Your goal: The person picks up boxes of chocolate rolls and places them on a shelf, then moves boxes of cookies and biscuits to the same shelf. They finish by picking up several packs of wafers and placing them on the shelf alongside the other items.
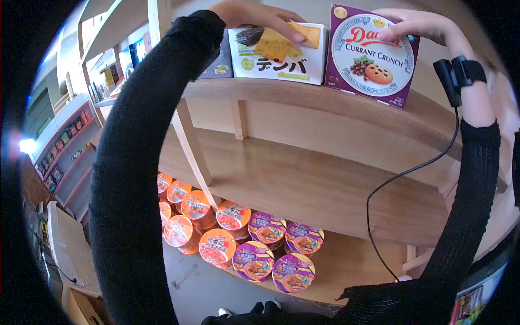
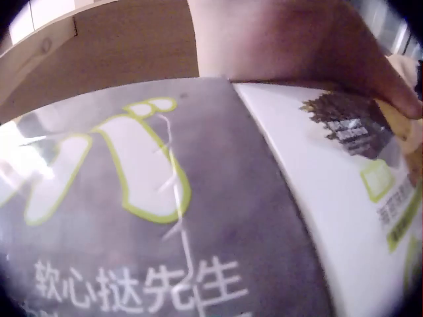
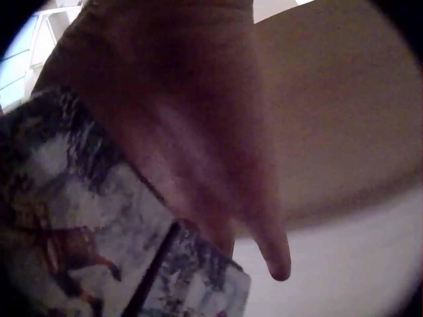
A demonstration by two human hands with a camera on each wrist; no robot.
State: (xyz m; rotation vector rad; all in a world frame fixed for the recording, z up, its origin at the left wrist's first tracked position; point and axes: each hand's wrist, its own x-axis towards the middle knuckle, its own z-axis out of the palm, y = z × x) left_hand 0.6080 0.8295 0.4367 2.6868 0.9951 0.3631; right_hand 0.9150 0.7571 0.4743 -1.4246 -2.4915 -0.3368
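On the upper wooden shelf stands a white biscuit box (image 1: 279, 65) with crackers pictured on it. My left hand (image 1: 259, 15) reaches over its top, thumb across the front near the upper right corner, other fingers behind. A purple currant cookie box (image 1: 346, 89) stands to its right, slightly tilted, its lower edge over the shelf's front edge. My right hand (image 1: 425, 24) grips this box by its upper right side, thumb on the front. The right wrist view shows the fingers (image 3: 271, 247) behind the printed box. Left of the white box is a grey package (image 2: 225, 172), close beside it.
Below runs a bare-boarded middle shelf (image 1: 303, 173). Several orange noodle cups (image 1: 216, 246) and purple noodle cups (image 1: 292, 273) stand on the lowest shelf. A wooden post (image 1: 192, 146) rises at left. A black cable (image 1: 371, 200) hangs from my right wrist.
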